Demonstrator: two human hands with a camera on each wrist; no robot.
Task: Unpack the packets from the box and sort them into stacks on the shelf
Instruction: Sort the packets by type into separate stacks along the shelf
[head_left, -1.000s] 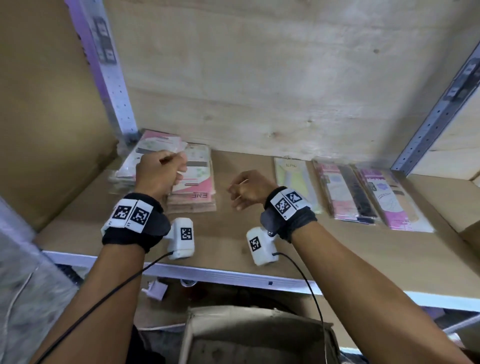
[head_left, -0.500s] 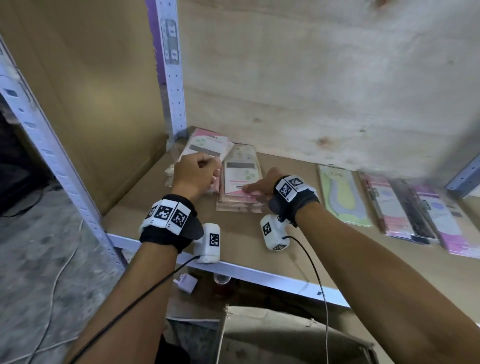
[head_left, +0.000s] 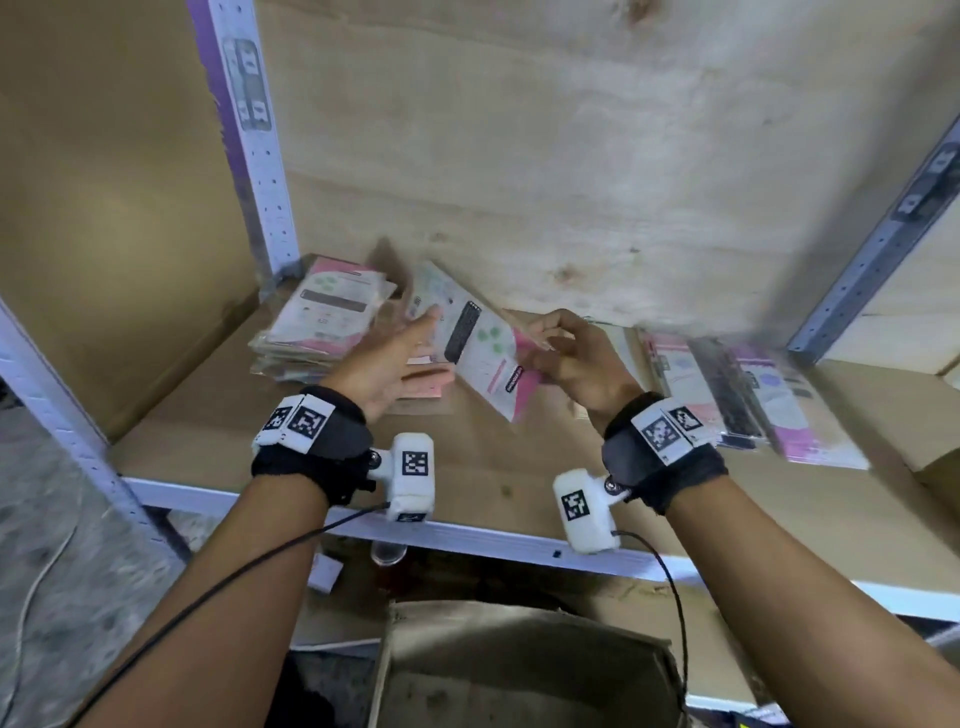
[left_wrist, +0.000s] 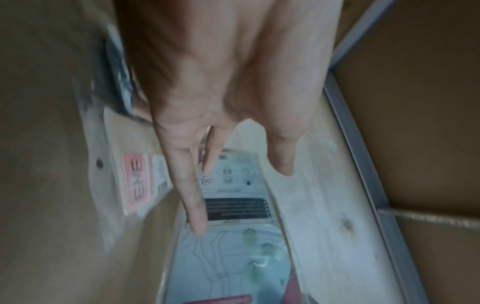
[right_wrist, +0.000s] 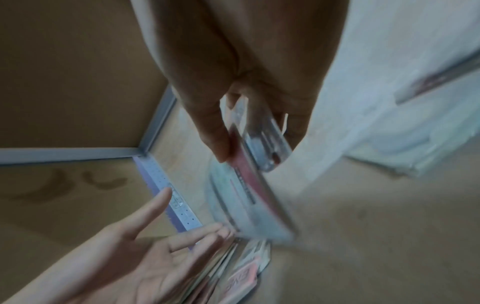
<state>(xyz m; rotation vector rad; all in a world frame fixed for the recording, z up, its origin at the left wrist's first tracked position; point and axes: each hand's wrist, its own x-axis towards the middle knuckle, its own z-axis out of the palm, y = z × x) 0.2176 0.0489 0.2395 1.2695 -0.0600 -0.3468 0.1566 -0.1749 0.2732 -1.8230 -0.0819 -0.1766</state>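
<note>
Right hand (head_left: 574, 364) pinching one packet (head_left: 480, 358) by its lower corner, held tilted above the shelf (head_left: 498, 467) near the left stacks (head_left: 322, 322). Left hand (head_left: 387, 364) flat, fingers spread, just beside the packet. Probably light, floppy, slick film; best gripped at an edge. Box (head_left: 524, 670) contents hidden, cut off at frame bottom. Wrist views blurred, print unreadable.

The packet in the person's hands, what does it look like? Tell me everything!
The flat, clear-plastic packet with the white and pink card inside has a black text panel, green dots and a pink corner. It is lifted and tilted above the wooden shelf board. The right hand pinches its pink end, and the left hand, fingers straight, touches the other side. Motion blur hides the print.
</note>
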